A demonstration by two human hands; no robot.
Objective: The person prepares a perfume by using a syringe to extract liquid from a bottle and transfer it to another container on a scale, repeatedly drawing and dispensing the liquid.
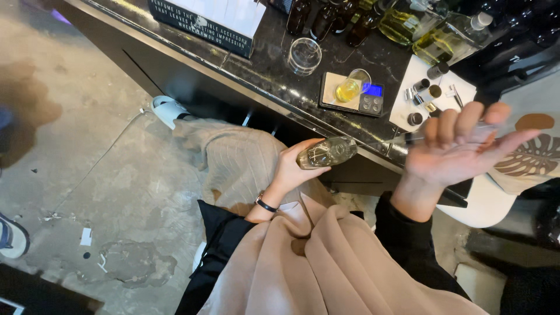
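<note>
**Glass bottle held on its side at the counter's edge**

The clear glass bottle (326,153), holding pale yellow liquid, lies nearly horizontal in the left hand (294,169), just below the front edge of the black stone counter (262,70) and above the person's lap. The left fingers wrap around the bottle's lower end, pressed together around the glass, with the thumb on the near side. A dark bracelet (265,204) circles that wrist.

The right hand (461,149) is raised beside the bottle's far end, palm turned up and open, its fingers spread and slightly curled. A thin clear pipette-like tube (408,139) appears to run from the bottle's mouth toward this hand; whether the fingers pinch it I cannot tell, since the tube blurs behind them.

On the counter just beyond the bottle sits a small digital scale (353,96) with a lit blue display, and on its platform a small glass beaker (352,87) of yellow liquid. To its left stands an empty round glass dish (304,55). To the right, a white sheet (408,111) carries several small vials and caps (429,93). Farther back stand brown glass bottles (326,17) and 2 large clear bottles of yellow liquid (420,32). A beige coat (303,262) covers the person's lap above the grey concrete floor (105,175).
</note>
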